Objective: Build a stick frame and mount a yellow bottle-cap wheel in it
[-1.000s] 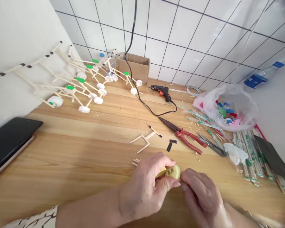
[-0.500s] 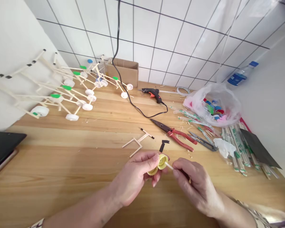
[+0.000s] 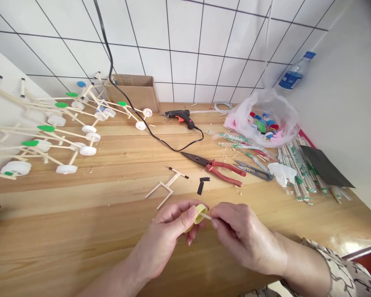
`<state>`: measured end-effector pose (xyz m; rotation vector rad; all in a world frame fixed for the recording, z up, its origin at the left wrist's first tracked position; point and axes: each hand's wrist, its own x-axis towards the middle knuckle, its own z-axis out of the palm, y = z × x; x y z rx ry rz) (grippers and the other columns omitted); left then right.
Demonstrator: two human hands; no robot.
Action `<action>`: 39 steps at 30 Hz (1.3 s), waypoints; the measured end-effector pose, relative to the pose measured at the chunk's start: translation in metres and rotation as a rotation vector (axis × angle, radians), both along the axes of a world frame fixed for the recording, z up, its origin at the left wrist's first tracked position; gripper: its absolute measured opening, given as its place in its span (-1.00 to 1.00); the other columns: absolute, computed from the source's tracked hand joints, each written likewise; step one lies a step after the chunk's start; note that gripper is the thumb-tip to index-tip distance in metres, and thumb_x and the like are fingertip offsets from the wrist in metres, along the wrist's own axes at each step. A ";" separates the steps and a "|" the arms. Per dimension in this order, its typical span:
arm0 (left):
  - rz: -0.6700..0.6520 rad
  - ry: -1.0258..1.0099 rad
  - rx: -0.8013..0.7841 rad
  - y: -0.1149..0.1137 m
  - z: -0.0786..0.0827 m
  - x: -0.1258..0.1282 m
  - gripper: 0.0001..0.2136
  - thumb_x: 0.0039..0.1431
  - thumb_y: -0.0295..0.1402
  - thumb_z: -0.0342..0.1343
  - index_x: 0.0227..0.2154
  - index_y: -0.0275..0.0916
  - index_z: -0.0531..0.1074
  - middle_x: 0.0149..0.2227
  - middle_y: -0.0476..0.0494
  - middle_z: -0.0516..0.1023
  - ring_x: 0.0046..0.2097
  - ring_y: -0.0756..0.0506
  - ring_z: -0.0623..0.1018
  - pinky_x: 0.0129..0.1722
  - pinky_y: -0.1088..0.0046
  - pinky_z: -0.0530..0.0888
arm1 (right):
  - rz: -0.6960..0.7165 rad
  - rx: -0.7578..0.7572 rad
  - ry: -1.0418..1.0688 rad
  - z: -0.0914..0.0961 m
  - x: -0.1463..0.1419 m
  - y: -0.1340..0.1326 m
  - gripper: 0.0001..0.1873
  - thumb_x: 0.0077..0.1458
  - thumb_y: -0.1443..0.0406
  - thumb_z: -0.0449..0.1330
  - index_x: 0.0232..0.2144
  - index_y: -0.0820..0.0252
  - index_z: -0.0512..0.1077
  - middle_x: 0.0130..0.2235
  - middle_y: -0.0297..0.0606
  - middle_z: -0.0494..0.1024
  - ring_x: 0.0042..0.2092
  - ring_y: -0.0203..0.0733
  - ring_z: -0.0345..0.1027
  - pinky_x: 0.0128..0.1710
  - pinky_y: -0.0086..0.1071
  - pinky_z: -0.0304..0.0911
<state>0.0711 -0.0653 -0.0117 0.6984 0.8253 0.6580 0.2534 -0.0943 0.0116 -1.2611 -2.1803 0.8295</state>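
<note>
My left hand (image 3: 176, 227) is closed around yellow bottle caps; one cap (image 3: 200, 213) faces right with its hollow side, and a second lies partly hidden under my fingers. Between the thumb and fingers of my right hand (image 3: 241, 233) is a thin pale wooden stick (image 3: 205, 216). Its tip reaches into the hollow of the yellow cap. Just beyond my hands lies a small stick frame (image 3: 168, 186) with black-wrapped ends. Two black tape pieces (image 3: 200, 188) rest to its right.
Pliers (image 3: 212, 168), thread snips (image 3: 254, 170) and a glue gun (image 3: 181, 117) lie farther back. Stick models with white cap wheels (image 3: 66, 169) fill the left. A plastic bag of caps (image 3: 284, 109) and wrapped chopsticks (image 3: 297, 181) are at the right; a cardboard box (image 3: 134, 93) stands behind.
The view has swung to the right. The yellow cap has turned more sideways, and my right hand has brought the stick's tip farther inside it.
</note>
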 end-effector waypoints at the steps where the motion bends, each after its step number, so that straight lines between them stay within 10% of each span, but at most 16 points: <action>1: 0.001 0.019 0.013 0.000 -0.001 0.000 -0.73 0.01 -0.14 0.24 -0.32 -0.23 0.57 -0.45 -0.10 0.52 -0.46 0.00 0.38 -0.50 0.49 0.27 | -0.004 -0.024 0.014 0.001 0.000 0.000 -0.83 0.13 0.48 -0.05 -0.41 0.23 0.30 -0.50 -0.35 0.33 -0.51 -0.35 0.13 -0.49 -0.47 0.06; 16: -0.027 -0.054 -0.034 0.001 0.009 0.001 -0.77 0.06 -0.21 0.21 -0.38 -0.31 0.56 -0.49 -0.14 0.53 -0.55 0.04 0.33 -0.56 0.50 0.23 | -0.104 -0.171 0.250 0.008 0.006 0.011 -0.82 0.17 0.38 0.01 -0.47 0.21 0.32 -0.52 -0.38 0.27 -0.49 -0.36 0.11 -0.52 -0.49 0.14; 24: -0.093 -0.044 -0.008 0.000 0.010 0.001 -0.76 0.06 -0.21 0.20 -0.36 -0.32 0.51 -0.50 -0.11 0.51 -0.58 0.07 0.32 -0.56 0.51 0.19 | 0.104 -0.084 0.325 0.006 0.006 0.014 -0.83 0.17 0.47 0.04 -0.35 0.25 0.43 -0.28 -0.19 0.46 -0.09 -0.21 0.32 -0.11 -0.27 0.30; 29: -0.127 -0.005 -0.012 -0.002 0.009 0.000 -0.78 0.15 -0.26 0.12 -0.23 -0.31 0.43 -0.49 -0.11 0.52 -0.58 0.07 0.31 -0.56 0.51 0.18 | 0.155 -0.016 0.344 0.007 0.001 0.016 -0.81 0.16 0.50 0.04 -0.39 0.28 0.43 -0.28 -0.18 0.50 -0.24 -0.30 0.39 -0.19 -0.34 0.32; 39: -0.007 -0.018 0.074 0.004 0.009 -0.006 -0.78 0.22 -0.39 0.01 -0.20 -0.36 0.51 -0.16 -0.31 0.53 -0.24 -0.09 0.46 -0.45 0.48 0.27 | -0.086 0.015 -0.145 0.000 0.034 0.028 -0.80 0.05 0.49 0.07 -0.57 0.21 0.33 -0.49 -0.35 0.42 -0.45 -0.34 0.23 -0.42 -0.44 0.15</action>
